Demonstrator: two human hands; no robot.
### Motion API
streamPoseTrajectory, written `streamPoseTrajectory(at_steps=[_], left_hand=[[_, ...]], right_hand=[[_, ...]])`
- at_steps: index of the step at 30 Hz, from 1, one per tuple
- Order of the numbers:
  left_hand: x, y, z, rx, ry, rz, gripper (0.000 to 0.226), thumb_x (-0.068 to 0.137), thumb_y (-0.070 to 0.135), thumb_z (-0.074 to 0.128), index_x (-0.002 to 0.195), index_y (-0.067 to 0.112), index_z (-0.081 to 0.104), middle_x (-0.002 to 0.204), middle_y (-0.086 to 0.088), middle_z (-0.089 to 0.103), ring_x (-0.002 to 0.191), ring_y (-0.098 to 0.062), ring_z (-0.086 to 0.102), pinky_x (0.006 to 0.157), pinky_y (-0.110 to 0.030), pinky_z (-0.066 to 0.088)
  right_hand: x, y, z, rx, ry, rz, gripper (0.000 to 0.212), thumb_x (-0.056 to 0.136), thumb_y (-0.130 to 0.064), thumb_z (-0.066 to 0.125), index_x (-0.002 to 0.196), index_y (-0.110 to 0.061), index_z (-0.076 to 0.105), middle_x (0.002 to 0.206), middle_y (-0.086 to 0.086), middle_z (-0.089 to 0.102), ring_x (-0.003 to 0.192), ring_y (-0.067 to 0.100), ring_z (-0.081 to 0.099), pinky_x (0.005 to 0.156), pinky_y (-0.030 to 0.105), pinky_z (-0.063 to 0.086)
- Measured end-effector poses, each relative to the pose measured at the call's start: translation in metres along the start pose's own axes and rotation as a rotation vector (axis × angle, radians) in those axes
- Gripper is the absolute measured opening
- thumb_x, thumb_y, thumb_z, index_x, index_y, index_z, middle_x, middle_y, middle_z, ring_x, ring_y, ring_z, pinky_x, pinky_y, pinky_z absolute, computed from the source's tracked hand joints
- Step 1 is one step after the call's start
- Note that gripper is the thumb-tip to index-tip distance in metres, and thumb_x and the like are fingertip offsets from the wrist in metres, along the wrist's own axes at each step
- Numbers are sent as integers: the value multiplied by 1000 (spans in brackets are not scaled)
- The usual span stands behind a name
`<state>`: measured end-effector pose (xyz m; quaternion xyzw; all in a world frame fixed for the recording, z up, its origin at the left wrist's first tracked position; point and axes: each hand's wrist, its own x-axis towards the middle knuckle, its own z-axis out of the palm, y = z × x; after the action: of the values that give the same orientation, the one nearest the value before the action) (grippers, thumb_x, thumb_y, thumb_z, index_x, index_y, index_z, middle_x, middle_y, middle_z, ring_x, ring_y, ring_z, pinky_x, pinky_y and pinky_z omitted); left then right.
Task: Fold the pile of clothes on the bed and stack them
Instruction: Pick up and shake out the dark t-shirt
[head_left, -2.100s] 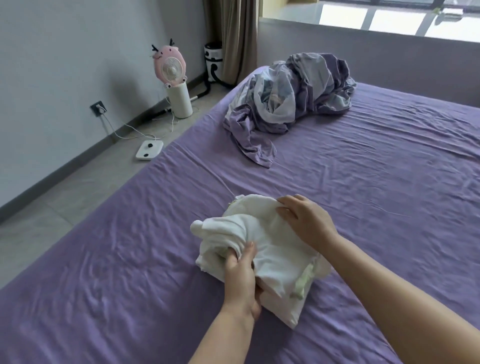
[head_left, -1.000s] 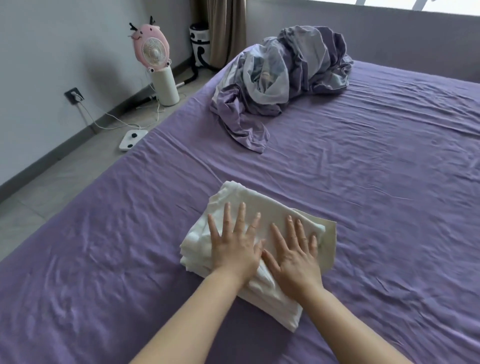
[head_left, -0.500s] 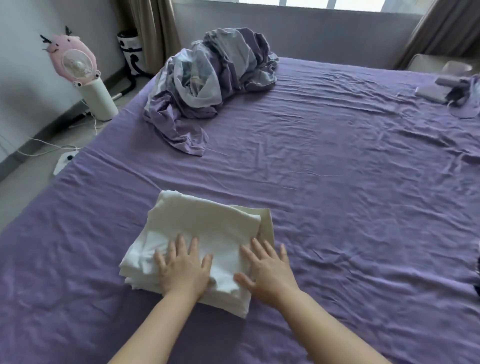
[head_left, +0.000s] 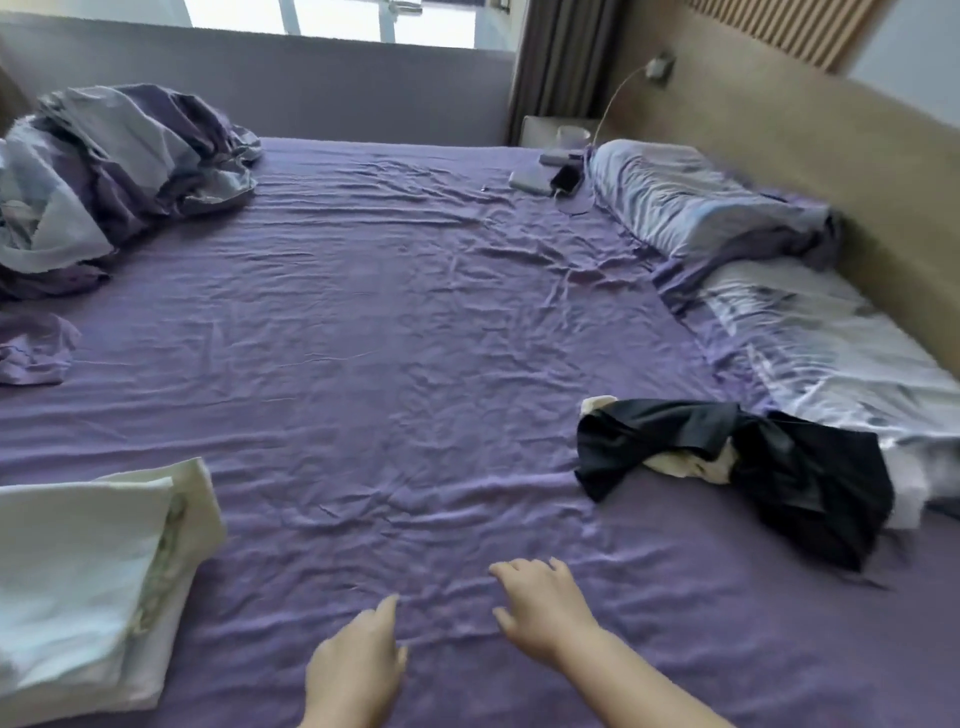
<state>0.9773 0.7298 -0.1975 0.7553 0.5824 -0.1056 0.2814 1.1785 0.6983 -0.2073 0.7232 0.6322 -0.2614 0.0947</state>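
Two bare hands hover over the purple bed sheet (head_left: 415, 322) near its front edge, the left hand (head_left: 353, 670) with fingers loosely curled and the right hand (head_left: 545, 603) with fingers spread, neither holding anything. One folded white stack (head_left: 88, 571) lies at the left, cut off by the frame, its long axis running toward the camera. One unfolded dark garment (head_left: 727, 467) sprawls at the right over pale cloth that is mostly hidden, beside two pillows (head_left: 696, 208).
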Motion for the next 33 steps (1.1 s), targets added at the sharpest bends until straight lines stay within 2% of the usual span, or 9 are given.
streamPoseTrajectory(at_steps=[4,11,17,20,22,26,29,31,33], left_hand=[[16,89,27,39,-26,83,50,91,39,42,140,38,30,139,10,46,125,-17,49,97,-29,41],[55,241,60,92,-48,205,42,94,28,40,135,26,38,131,2,52,119,-23,51,90,-30,42],[95,362,86,28,-40,419,46,95,32,43,139,27,37,127,4,51,117,-19,50,88,-31,44],[106,403,99,-65,-62,507,44,95,34,45,138,29,39,124,5,51,115,-15,50,89,-30,45],[115,429,112,-100,-75,543,44,94,34,47,138,29,41,124,6,51,116,-14,50,91,-31,44],[123,444,120,-162,-57,528,43,94,30,49,137,29,43,122,5,54,114,-14,51,92,-31,45],[123,449,123,-176,-81,496,45,93,29,49,137,30,43,126,5,53,116,-14,51,94,-32,45],[120,451,118,-203,-88,482,45,93,29,50,138,30,42,129,5,52,117,-14,51,96,-33,44],[117,449,116,-218,-88,473,45,93,29,49,137,31,42,130,5,52,117,-13,51,96,-33,44]], right_hand=[[-22,96,-17,4,49,87,45,93,-30,44,136,-22,39,134,3,48,124,24,43,108,37,23],[-47,261,-57,14,204,278,44,94,-31,44,137,-26,39,134,-4,49,123,19,44,102,31,31],[-61,365,-69,-4,387,440,43,93,-33,49,134,-25,42,139,-7,41,130,16,35,102,30,32],[-57,391,-64,-8,402,477,47,91,-39,52,134,-24,40,140,-7,39,131,15,34,103,30,31],[-52,407,-55,9,419,484,44,91,-38,54,131,-24,43,133,-7,46,125,16,41,100,30,33],[-44,407,-56,9,532,449,17,93,-28,52,104,-19,61,103,-2,64,103,22,56,87,34,38],[-45,412,-57,-12,472,425,19,96,-32,46,108,-21,55,111,-6,59,107,17,51,89,30,36],[-47,412,-58,-26,395,381,33,88,-36,58,116,-21,50,117,-6,54,110,19,51,90,32,37],[-46,407,-55,-93,362,387,47,68,-33,80,107,-22,57,103,-4,58,93,21,60,77,34,45]])
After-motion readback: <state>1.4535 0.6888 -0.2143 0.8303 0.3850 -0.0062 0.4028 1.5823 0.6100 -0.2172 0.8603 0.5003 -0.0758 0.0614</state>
